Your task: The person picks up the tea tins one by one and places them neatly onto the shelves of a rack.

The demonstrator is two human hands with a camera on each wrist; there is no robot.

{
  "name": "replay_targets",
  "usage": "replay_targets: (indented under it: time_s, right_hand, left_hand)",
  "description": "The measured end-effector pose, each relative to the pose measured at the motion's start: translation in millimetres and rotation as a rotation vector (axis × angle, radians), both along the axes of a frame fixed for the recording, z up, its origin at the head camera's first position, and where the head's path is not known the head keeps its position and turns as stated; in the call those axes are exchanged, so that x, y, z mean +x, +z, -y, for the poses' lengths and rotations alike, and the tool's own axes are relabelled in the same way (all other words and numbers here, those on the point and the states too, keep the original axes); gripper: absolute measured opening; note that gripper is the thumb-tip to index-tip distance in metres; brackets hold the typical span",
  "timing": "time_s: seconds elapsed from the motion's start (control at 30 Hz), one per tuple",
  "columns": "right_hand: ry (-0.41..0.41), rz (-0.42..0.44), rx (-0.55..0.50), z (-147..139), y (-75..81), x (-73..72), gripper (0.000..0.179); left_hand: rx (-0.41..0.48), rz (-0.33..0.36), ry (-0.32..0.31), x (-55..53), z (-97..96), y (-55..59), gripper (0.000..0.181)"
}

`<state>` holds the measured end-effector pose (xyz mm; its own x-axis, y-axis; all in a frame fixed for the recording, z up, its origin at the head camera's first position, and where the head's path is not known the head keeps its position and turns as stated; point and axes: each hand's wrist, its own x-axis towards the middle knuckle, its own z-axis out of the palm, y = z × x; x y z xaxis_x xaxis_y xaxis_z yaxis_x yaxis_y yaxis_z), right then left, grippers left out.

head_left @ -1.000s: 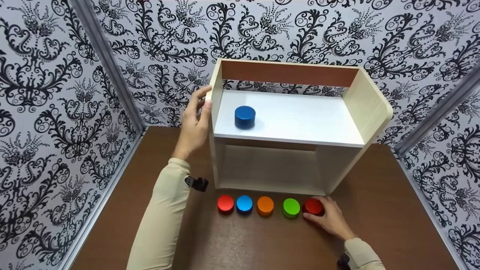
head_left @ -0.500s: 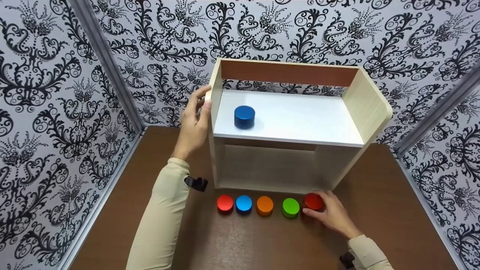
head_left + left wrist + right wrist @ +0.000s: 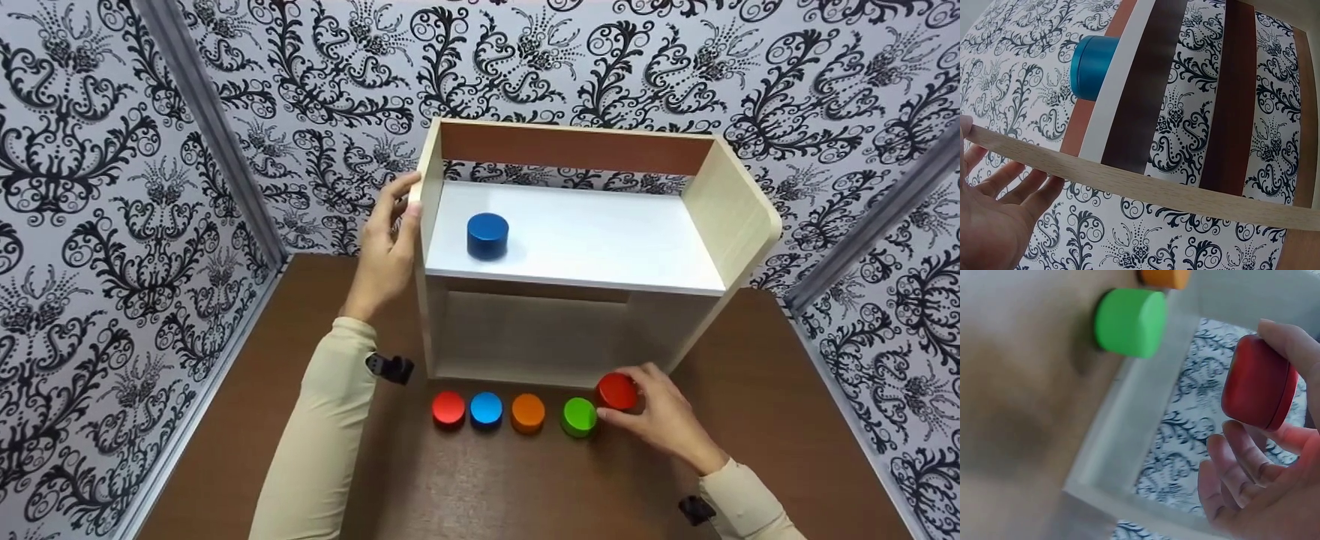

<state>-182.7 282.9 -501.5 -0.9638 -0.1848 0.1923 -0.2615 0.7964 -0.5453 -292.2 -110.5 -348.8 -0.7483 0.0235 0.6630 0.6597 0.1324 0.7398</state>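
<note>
My right hand pinches a dark red round container between thumb and fingers, raised off the table beside the green round container. In the right wrist view the red container shows a seam near one end and is tilted. My left hand grips the front edge of the left side panel of a small wooden shelf unit; the left wrist view has the fingers on the panel's outer side. A dark blue round container stands on the white upper shelf, towards its left end.
Left of the green container, an orange one, a light blue one and a lighter red one stand in a row before the shelf unit on the brown table. Patterned wall panels enclose the back and sides.
The dark red container has come up off the table in my right hand and moved slightly left, towards the shelf unit. My left hand stays on the side panel.
</note>
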Motion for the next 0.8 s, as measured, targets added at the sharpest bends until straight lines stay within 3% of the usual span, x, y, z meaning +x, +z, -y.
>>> replay_targets:
  time_s: [0.4, 0.8]
  right_hand:
    - [0.089, -0.097, 0.018, 20, 53.4, 3.7, 0.055]
    - [0.176, -0.17, 0.006, 38, 105.0, -4.3, 0.057]
  left_hand:
    - [0.012, -0.026, 0.013, -0.2, -1.5, 0.4, 0.04]
    - [0.012, -0.044, 0.031, -1.4, -1.9, -0.3, 0.038]
